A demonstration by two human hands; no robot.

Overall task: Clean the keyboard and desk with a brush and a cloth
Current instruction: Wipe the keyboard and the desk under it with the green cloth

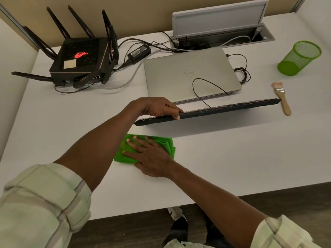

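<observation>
— White desk [232, 158], beige partition behind. Green mesh cup [298, 58] tipped on its side far right, nothing visible inside.
— Left hand [157, 108] gripping tilted keyboard [223, 109]; right hand [150, 158] flat, fingers spread on green cloth [123, 154]. Brush [282, 97] lying right of keyboard.

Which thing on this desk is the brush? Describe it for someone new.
Start at the closed silver laptop and go right, past the lifted keyboard's far end. The brush lies flat there, below the tipped green mesh cup. It alone has a wooden handle, metal band and pale bristles.
</observation>
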